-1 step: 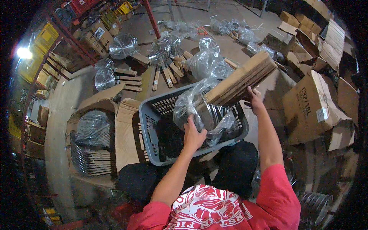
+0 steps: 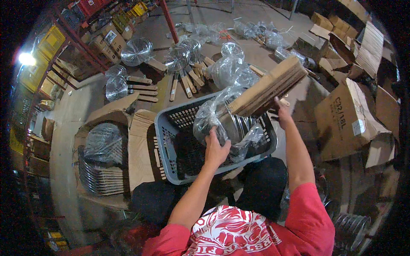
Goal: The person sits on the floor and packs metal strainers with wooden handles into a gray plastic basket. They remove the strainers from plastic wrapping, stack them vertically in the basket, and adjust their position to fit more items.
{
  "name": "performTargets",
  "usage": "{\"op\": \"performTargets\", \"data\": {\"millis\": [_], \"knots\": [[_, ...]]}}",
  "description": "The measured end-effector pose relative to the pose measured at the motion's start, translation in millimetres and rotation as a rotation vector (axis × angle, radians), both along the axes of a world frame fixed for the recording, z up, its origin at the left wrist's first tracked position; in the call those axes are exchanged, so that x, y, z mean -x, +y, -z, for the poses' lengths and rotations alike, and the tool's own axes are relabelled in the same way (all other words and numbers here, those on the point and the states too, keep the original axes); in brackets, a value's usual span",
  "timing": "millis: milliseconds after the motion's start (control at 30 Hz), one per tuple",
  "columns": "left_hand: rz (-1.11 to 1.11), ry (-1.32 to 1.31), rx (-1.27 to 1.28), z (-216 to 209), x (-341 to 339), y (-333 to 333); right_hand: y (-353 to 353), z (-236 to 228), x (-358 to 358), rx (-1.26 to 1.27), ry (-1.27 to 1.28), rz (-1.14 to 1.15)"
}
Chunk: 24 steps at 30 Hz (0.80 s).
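A stack of nested metal pans (image 2: 232,129), partly wrapped in clear plastic, tilts over a grey basket (image 2: 160,141). Their flat wooden handles (image 2: 265,87) lie pressed together and slope up to the right. My left hand (image 2: 217,148) grips the plastic-covered round end from the near side, thumb raised. Under the handles, my right hand (image 2: 283,113) supports the stack, with some of its fingers hidden behind the wood. The basket has slotted walls and a dark inside.
To the left, an open carton (image 2: 141,149) holds more pans (image 2: 102,170). Loose pans (image 2: 179,57) with wooden handles lie on the floor beyond the basket. Cartons (image 2: 341,119) stand at the right; a red metal post (image 2: 169,21) rises at the back.
My right hand has shifted slightly down and left along the handles' underside. The stack has barely tilted; my left hand stays on the plastic.
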State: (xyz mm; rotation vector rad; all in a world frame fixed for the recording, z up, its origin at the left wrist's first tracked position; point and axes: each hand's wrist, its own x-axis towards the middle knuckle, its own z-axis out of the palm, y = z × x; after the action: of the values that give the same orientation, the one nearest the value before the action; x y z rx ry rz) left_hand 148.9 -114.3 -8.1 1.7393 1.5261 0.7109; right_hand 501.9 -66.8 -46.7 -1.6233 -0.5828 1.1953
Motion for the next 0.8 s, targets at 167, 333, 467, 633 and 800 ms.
{"op": "performTargets", "data": {"millis": [167, 333, 467, 633, 800], "knots": [[-0.053, 0.033, -0.275, 17, 6, 19, -43, 29, 36, 0.315, -0.498, -0.322], [-0.102, -0.152, -0.084, 18, 29, 33, -55, 29, 45, 0.377, -0.192, -0.363], [-0.08, -0.018, -0.085, 13, 39, 39, -71, 31, 58, 0.304, 0.182, -0.392], [-0.025, -0.016, -0.079, 13, 49, 46, -76, 32, 64, 0.324, -0.148, -0.529], [-0.037, -0.007, -0.061, 20, 53, 47, -70, 25, 61, 0.333, -0.1, -0.576]]}}
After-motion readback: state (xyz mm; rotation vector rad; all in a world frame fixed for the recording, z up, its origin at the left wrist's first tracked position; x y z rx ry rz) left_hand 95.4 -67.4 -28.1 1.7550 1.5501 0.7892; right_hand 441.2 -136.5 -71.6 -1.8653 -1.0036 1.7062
